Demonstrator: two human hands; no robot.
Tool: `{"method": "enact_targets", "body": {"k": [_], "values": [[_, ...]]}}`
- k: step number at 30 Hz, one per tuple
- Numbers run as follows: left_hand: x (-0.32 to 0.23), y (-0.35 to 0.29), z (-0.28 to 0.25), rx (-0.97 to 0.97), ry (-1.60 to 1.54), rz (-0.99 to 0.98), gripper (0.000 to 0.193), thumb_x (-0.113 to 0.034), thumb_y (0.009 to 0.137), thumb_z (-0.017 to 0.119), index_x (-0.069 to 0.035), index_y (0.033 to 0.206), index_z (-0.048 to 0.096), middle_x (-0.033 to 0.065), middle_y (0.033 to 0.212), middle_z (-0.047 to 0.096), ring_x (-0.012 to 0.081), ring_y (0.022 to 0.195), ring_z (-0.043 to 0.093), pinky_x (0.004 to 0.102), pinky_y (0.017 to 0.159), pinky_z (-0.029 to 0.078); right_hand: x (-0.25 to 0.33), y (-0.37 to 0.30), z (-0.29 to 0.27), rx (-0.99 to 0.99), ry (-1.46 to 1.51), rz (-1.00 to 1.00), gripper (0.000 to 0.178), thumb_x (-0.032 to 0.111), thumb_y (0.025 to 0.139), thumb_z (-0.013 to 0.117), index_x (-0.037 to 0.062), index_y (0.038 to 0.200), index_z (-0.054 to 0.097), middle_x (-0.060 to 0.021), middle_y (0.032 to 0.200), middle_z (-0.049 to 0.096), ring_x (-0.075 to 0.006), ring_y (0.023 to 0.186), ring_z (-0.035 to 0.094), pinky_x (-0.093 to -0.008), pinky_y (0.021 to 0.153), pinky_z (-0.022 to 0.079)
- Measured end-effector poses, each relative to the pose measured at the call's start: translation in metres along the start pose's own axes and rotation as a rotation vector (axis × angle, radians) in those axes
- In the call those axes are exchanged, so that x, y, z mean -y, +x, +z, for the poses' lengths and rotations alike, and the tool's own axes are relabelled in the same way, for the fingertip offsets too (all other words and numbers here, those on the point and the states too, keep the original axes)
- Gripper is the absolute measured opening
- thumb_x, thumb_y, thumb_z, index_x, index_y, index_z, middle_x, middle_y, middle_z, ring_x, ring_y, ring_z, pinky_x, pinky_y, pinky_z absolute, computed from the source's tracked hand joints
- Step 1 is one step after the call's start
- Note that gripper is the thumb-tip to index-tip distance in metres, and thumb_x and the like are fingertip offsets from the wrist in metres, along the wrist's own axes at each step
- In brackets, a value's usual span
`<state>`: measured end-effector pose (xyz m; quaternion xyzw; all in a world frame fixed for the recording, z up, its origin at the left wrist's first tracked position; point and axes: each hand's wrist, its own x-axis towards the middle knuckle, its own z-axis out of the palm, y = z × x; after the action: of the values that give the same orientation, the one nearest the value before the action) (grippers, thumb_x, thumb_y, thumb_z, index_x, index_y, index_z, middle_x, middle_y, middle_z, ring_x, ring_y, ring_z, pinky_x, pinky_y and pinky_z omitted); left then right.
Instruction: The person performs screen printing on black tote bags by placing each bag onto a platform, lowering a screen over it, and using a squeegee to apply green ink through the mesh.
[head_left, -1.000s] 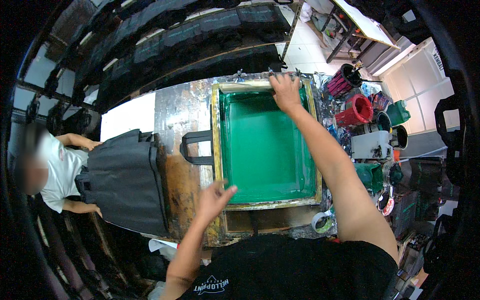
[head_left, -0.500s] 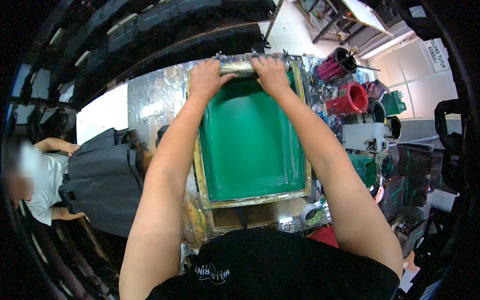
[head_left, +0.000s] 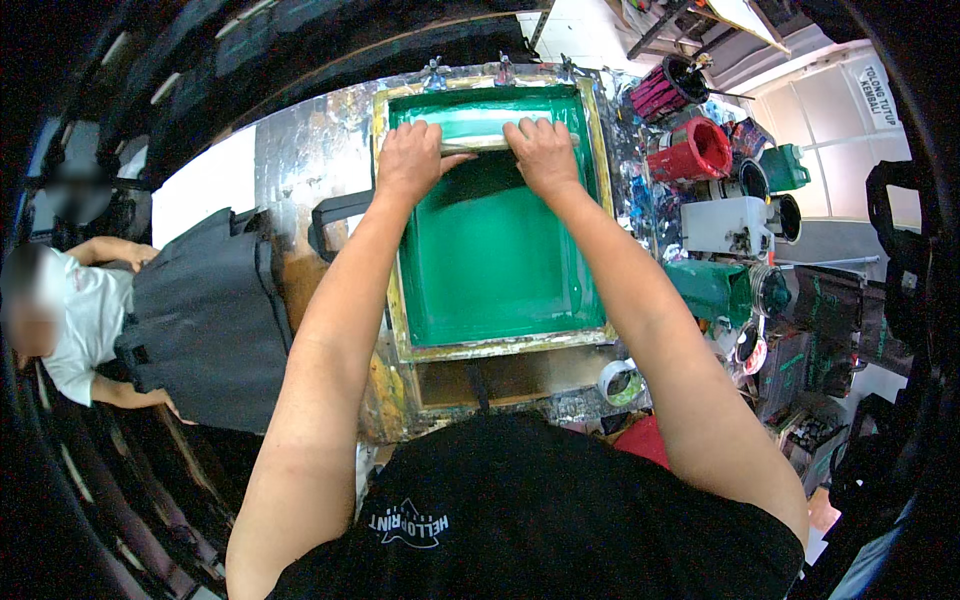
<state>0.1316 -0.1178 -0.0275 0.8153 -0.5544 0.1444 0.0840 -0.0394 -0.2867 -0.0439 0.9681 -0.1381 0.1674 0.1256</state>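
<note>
Both my hands grip the pale handle of a squeegee [head_left: 478,143], which lies across a green-inked printing screen [head_left: 490,290] near its far end. My left hand [head_left: 408,160] closes over the handle's left part, thumb pointing inward. On the right part, my right hand [head_left: 544,155] is closed with its fingers over the top. A dark shadowed band shows on the near side of the squeegee, and glossy green ink lies beyond it. The screen's stained frame [head_left: 500,351] rests on the worktable, with metal clamps [head_left: 503,70] at its far edge. The squeegee's blade is hidden.
A person [head_left: 90,325] in a white shirt holds black fabric bags [head_left: 200,320] at the left. Along the right stand a red tub [head_left: 697,150], a whitish jug [head_left: 722,225] and a green container [head_left: 715,290]. A tape roll [head_left: 621,382] lies by the screen's near right corner.
The squeegee and both hands have come toward me from the screen's far edge, leaving glossy green ink visible behind. My view has shifted, so the screen sits higher in the picture.
</note>
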Motion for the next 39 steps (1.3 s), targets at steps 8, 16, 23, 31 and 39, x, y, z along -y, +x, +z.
{"method": "enact_targets", "body": {"k": [8,16,23,31,39], "values": [[-0.045,-0.086,-0.033,0.022,-0.043,-0.005,0.059,-0.066,0.075,0.076,-0.010,0.085,0.063,0.0081,0.084,0.062,0.0272,0.083,0.063,0.0411,0.075,0.050,0.038,-0.085,-0.044,-0.009,0.069,0.009,0.025,0.018,0.087,0.062,0.0168,0.111,0.064,-0.0033,0.093,0.060,-0.0232,0.087,0.060,-0.0417,0.075,0.045],[-0.089,-0.176,-0.066,0.037,-0.064,0.020,0.057,-0.062,0.073,0.080,-0.010,0.085,0.059,0.0072,0.083,0.056,0.0274,0.083,0.058,0.0418,0.075,0.044,0.084,-0.171,-0.097,0.029,0.107,0.026,0.023,0.017,0.085,0.063,0.0169,0.108,0.064,-0.0042,0.091,0.059,-0.0242,0.085,0.059,-0.0416,0.074,0.043],[-0.119,-0.235,-0.093,0.085,-0.077,0.026,0.057,-0.061,0.073,0.081,-0.010,0.085,0.060,0.0077,0.086,0.057,0.0279,0.084,0.059,0.0417,0.076,0.044,0.110,-0.229,-0.127,0.032,0.161,0.027,0.018,0.018,0.086,0.062,0.0182,0.104,0.064,-0.0038,0.087,0.056,-0.0237,0.081,0.057,-0.0415,0.072,0.043],[-0.119,-0.228,-0.105,0.144,-0.098,-0.008,0.059,-0.065,0.079,0.074,-0.008,0.089,0.063,0.0089,0.087,0.059,0.0286,0.087,0.060,0.0416,0.078,0.046,0.106,-0.224,-0.135,0.036,0.115,0.004,0.019,0.020,0.087,0.063,0.0198,0.105,0.066,-0.0032,0.087,0.057,-0.0236,0.082,0.058,-0.0414,0.071,0.043],[-0.084,-0.304,-0.110,-0.043,-0.494,-0.248,0.115,-0.069,0.064,0.087,-0.007,0.149,0.041,0.0191,0.133,0.050,0.0389,0.127,0.048,0.0512,0.110,0.041,0.110,-0.223,-0.172,0.318,0.212,0.041,0.044,0.031,0.092,0.069,0.0190,0.133,0.059,-0.0078,0.104,0.058,-0.0258,0.099,0.054,-0.0467,0.083,0.038]]}}
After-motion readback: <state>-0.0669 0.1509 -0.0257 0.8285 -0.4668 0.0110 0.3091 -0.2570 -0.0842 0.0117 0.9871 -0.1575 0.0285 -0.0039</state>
